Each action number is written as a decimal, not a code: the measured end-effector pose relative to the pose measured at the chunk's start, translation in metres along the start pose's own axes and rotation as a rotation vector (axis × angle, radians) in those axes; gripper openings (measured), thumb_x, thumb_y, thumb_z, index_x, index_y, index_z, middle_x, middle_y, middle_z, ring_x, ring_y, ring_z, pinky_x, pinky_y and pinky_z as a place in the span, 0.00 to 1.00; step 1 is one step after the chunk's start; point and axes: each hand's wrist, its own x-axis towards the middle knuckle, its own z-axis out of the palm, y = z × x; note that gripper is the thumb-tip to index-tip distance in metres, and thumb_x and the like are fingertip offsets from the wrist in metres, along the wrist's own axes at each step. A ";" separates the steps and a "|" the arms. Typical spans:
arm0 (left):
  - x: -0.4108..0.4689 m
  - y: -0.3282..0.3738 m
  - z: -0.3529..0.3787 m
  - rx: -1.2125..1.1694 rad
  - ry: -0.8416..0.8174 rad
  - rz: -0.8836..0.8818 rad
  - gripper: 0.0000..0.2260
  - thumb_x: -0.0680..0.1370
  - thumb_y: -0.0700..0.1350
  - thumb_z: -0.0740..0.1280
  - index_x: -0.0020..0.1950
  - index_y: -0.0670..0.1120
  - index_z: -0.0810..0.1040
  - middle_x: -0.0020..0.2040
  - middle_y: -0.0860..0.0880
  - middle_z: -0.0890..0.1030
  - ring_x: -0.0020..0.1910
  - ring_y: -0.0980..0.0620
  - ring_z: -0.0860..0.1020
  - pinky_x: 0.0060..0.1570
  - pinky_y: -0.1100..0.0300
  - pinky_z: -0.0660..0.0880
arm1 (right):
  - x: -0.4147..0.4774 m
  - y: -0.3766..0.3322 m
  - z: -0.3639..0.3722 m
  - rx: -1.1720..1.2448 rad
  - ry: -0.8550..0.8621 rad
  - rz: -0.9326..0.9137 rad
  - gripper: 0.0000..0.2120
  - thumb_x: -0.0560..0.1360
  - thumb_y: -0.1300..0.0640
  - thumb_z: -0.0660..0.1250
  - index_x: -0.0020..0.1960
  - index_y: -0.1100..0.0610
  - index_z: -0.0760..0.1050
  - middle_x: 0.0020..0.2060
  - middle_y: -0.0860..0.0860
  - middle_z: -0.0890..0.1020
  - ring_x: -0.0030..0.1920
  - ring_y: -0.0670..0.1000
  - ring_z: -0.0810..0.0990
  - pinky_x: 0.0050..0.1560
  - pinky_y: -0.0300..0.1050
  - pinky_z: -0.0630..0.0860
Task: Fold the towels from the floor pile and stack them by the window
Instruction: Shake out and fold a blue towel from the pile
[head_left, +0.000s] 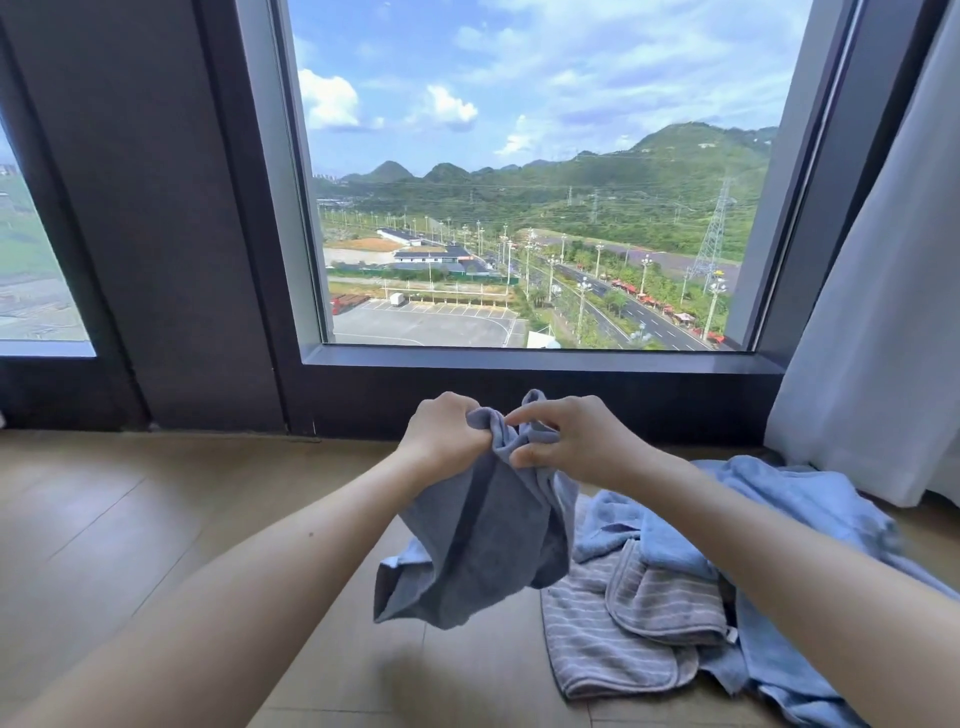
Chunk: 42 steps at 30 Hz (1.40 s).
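A small grey-blue towel (483, 540) hangs bunched in the air in front of the window (530, 197). My left hand (441, 434) is closed on its top edge. My right hand (576, 441) pinches the same edge just to the right, and the two hands almost touch. On the wooden floor at the right lies the pile: a grey striped towel (623, 639) and a larger light blue towel (789, 519) crumpled partly over it. My right forearm covers part of the pile.
A dark window sill (540, 364) runs across just beyond my hands. A white curtain (883, 312) hangs at the right and reaches the floor beside the pile. Bare wooden floor (130, 519) spreads to the left. A dark wall panel (156, 208) stands between two panes.
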 end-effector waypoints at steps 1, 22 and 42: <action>0.000 0.001 0.000 0.002 0.007 0.004 0.12 0.73 0.43 0.64 0.30 0.44 0.69 0.28 0.49 0.70 0.32 0.50 0.66 0.31 0.59 0.62 | 0.000 -0.002 0.002 -0.007 0.009 -0.003 0.17 0.70 0.56 0.73 0.58 0.53 0.79 0.43 0.49 0.74 0.43 0.46 0.73 0.39 0.29 0.68; -0.003 -0.008 -0.004 0.064 -0.229 0.092 0.06 0.73 0.47 0.68 0.40 0.45 0.76 0.35 0.53 0.76 0.37 0.54 0.74 0.35 0.61 0.67 | 0.003 0.024 0.002 -0.279 0.211 0.080 0.10 0.77 0.59 0.59 0.50 0.59 0.79 0.46 0.56 0.79 0.47 0.58 0.77 0.44 0.43 0.69; -0.004 -0.003 0.004 -0.016 -0.122 0.041 0.09 0.74 0.49 0.68 0.38 0.48 0.73 0.34 0.53 0.74 0.33 0.56 0.71 0.29 0.66 0.65 | -0.004 0.021 0.001 -0.105 -0.200 0.050 0.25 0.69 0.56 0.74 0.64 0.49 0.72 0.34 0.41 0.68 0.33 0.39 0.68 0.33 0.28 0.66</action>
